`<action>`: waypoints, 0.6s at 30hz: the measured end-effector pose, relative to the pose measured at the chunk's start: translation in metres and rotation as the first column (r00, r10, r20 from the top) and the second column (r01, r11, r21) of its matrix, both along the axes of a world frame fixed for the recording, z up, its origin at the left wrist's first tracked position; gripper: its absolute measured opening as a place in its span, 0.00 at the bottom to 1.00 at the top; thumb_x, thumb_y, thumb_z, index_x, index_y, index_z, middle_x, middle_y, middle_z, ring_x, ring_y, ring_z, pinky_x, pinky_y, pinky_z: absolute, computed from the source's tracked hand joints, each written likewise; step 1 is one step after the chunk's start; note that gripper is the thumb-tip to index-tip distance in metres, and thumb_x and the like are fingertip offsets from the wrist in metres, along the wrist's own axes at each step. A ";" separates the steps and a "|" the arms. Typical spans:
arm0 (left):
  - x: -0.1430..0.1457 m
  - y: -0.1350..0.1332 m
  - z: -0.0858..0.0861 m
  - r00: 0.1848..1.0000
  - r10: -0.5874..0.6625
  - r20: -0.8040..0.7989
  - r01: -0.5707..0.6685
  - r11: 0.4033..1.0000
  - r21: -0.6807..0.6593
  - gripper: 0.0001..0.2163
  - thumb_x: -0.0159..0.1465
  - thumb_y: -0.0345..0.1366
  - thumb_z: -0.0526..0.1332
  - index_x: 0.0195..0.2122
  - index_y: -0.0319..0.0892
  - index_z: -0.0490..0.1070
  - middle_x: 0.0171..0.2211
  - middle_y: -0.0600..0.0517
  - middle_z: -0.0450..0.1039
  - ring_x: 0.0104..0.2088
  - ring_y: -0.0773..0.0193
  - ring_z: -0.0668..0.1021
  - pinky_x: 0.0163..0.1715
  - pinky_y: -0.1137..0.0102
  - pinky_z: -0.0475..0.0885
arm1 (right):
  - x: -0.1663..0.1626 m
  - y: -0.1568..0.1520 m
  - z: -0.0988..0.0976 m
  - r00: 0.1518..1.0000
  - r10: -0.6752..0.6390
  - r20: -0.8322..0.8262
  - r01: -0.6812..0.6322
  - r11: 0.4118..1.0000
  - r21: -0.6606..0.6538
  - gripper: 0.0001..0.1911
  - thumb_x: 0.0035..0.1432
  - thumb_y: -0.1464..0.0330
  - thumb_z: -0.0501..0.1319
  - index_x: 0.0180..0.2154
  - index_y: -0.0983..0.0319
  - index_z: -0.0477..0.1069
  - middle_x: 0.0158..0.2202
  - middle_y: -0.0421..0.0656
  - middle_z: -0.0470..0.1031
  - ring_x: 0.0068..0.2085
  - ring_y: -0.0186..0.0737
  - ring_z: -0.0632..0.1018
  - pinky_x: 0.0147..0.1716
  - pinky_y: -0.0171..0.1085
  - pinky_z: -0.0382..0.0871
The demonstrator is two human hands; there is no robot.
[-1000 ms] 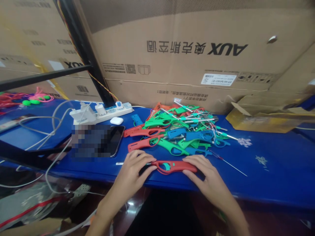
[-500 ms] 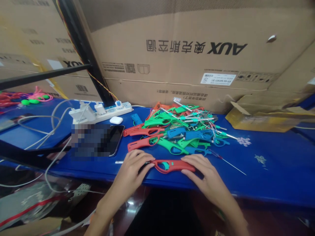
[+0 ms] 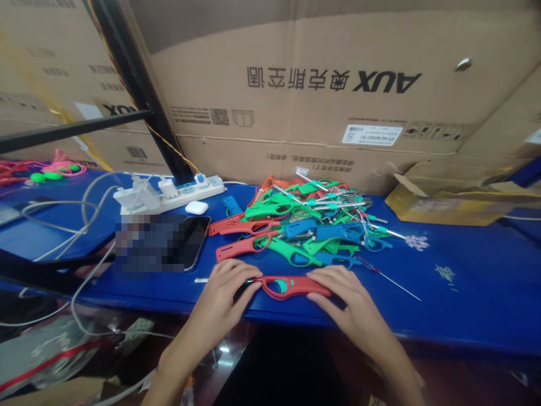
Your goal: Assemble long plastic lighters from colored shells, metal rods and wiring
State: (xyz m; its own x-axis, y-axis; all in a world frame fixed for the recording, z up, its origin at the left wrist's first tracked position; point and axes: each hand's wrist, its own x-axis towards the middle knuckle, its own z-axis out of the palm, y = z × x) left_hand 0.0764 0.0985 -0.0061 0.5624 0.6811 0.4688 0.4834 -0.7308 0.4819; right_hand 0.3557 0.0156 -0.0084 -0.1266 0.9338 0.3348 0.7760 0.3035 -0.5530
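A red long-necked lighter (image 3: 291, 286) with a green trigger lies level between my hands, at the front edge of the blue table (image 3: 477, 304). My left hand (image 3: 228, 290) is closed on its neck end, and the metal tube pokes out to the left of the fingers. My right hand (image 3: 342, 290) grips the butt of the red handle between thumb and fingers. Just behind, a heap of red, green and blue lighter parts (image 3: 296, 259) spreads over the table, with metal tubes and thin wires among them. Right of the heap lies a screwdriver (image 3: 393, 282) with a long thin shaft.
Left of the heap are a phone (image 3: 197, 243), a white earbud case (image 3: 196, 208) and a power strip (image 3: 190, 195) with plugs and cables. A yellow-taped cardboard box (image 3: 448, 197) sits at the back right. A large carton (image 3: 304, 107) stands behind; a black metal frame (image 3: 127, 73) rises at left.
The view has shifted slightly, so everything sits a little further left. Both hands keep the same hold on the red lighter.
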 end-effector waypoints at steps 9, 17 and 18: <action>0.000 -0.002 0.005 1.000 -0.022 0.002 0.022 1.000 0.014 0.05 0.72 0.34 0.61 0.45 0.47 0.76 0.44 0.52 0.82 0.46 0.58 0.78 0.50 0.62 0.68 | -0.001 0.000 -0.002 1.000 -0.015 0.007 0.015 1.000 0.004 0.14 0.67 0.58 0.65 0.53 0.54 0.76 0.51 0.45 0.79 0.54 0.49 0.76 0.54 0.50 0.70; 0.003 0.002 0.005 0.999 -0.013 -0.033 0.013 1.000 0.012 0.05 0.71 0.35 0.62 0.40 0.48 0.78 0.41 0.53 0.82 0.41 0.59 0.78 0.44 0.62 0.68 | -0.002 0.001 -0.001 0.999 0.001 0.046 -0.002 0.999 0.032 0.11 0.69 0.60 0.63 0.50 0.56 0.76 0.49 0.45 0.80 0.52 0.47 0.77 0.51 0.47 0.71; 0.003 0.001 0.005 0.999 -0.001 -0.044 0.001 1.000 0.017 0.06 0.72 0.35 0.62 0.39 0.48 0.78 0.41 0.53 0.82 0.40 0.59 0.78 0.44 0.62 0.68 | -0.003 0.000 -0.001 0.998 -0.004 0.059 0.002 0.999 0.034 0.11 0.69 0.60 0.62 0.50 0.56 0.76 0.49 0.45 0.79 0.51 0.47 0.77 0.51 0.47 0.71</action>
